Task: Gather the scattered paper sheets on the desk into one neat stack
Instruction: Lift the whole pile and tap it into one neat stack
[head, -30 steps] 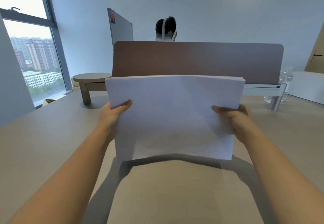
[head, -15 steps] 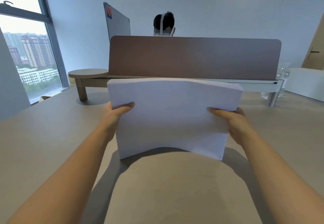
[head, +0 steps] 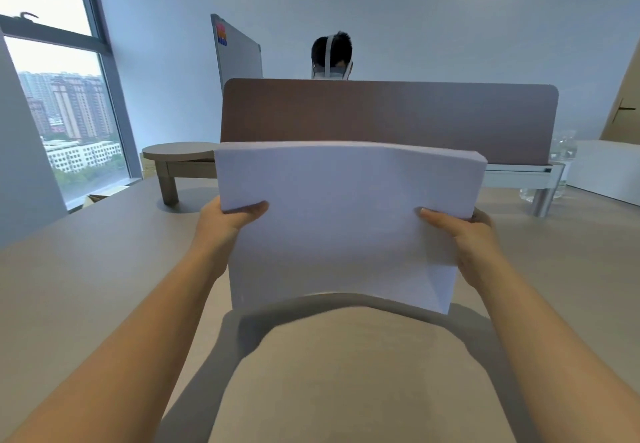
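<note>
We read no writing anywhere: the paper stack (head: pixel 343 220) shows a blank white face, and the one label-like mark, a small orange, red and blue sticker (head: pixel 221 34) on the whiteboard (head: pixel 239 51) at 11 o'clock, is too small and blurred to make out. The stack stands upright at frame centre, bowed so its bottom edge arches up in the middle; whether the lower corners touch the desk (head: pixel 86 269) we cannot tell. Our left hand (head: pixel 225 224) grips the stack's left edge, thumb curled over the front; our right hand (head: pixel 464 238) grips the right edge likewise. The fingers of both hands are hidden behind the sheets. The sheets cover the lower middle of the brown divider panel (head: pixel 388 113) at 12 o'clock. Above that panel only the top of another person's head (head: pixel 331 52) with a strap shows. At 10 o'clock a round-ended shelf (head: pixel 180 151) stands on the desk. At 3 o'clock something clear, perhaps a bottle (head: pixel 561 165), sits by a metal leg, hard to resolve. A window (head: pixel 65 113) at 9 o'clock is cut by the frame edge.
</note>
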Action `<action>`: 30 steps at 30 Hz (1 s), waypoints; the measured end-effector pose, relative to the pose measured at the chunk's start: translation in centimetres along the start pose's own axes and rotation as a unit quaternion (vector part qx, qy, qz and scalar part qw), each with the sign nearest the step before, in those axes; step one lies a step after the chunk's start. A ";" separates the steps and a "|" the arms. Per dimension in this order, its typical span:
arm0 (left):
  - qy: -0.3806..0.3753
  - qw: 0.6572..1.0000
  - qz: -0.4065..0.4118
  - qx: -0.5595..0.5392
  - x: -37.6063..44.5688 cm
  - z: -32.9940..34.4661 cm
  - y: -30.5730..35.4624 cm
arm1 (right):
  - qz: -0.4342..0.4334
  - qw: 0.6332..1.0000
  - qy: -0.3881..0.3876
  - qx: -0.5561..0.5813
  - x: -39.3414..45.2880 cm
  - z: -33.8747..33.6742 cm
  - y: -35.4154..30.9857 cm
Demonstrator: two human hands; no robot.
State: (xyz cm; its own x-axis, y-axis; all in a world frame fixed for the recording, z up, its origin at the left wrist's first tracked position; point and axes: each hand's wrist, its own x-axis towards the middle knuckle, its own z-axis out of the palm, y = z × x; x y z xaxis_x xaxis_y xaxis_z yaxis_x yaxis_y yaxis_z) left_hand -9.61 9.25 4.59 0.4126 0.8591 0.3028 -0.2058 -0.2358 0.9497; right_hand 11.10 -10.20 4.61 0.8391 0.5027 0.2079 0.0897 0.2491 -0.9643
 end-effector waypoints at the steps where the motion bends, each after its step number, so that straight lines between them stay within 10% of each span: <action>1: -0.015 1.000 -0.015 -0.007 -0.1 -0.3 -0.2 | 0.010 1.000 -0.018 0.001 -0.1 -0.2 0.0; 30: -0.001 0.998 -0.065 -0.007 -1.4 -0.2 -2.0 | 0.053 0.998 -0.007 -0.035 -0.3 -0.3 1.6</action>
State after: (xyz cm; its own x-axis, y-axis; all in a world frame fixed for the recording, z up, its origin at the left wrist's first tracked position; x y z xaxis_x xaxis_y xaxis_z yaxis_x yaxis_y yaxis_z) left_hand -9.97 8.60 2.22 0.4379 0.8812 0.1781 -0.1641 -0.1164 0.9796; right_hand 11.17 -10.18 3.00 0.8386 0.5343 0.1061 0.0385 0.1363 -0.9899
